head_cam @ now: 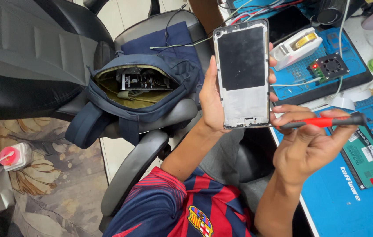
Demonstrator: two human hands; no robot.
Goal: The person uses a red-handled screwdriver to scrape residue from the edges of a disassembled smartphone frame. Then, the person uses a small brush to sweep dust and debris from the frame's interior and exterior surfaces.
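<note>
- Right hand (309,147): nearest the camera, just below and right of the phone frame (242,74). Its fingers are closed around a red-handled screwdriver (324,121), held level like a pen, the dark tip pointing at the frame's lower right corner. Judged: this grip gives fine control at the edge.
- Left hand (212,98): wrapped around the phone frame from its left side, thumb along the left edge, fingertips showing on the right edge. The frame is held upright in the air, inner face toward the camera, presumably so the work area stays in view.
- Phone frame: a stripped shell, dark panel above, bare metal below. It hangs between the chair and the bench, clear of both.
- Green circuit board (368,160): right of the frame, lying flat on the blue work mat (340,202), within reach.
- Tape dispenser (296,47) and small fan module (329,68): right of the frame's top, on the mat.
- Navy backpack (140,94): left of the frame, resting open on the grey chair (151,149).
</note>
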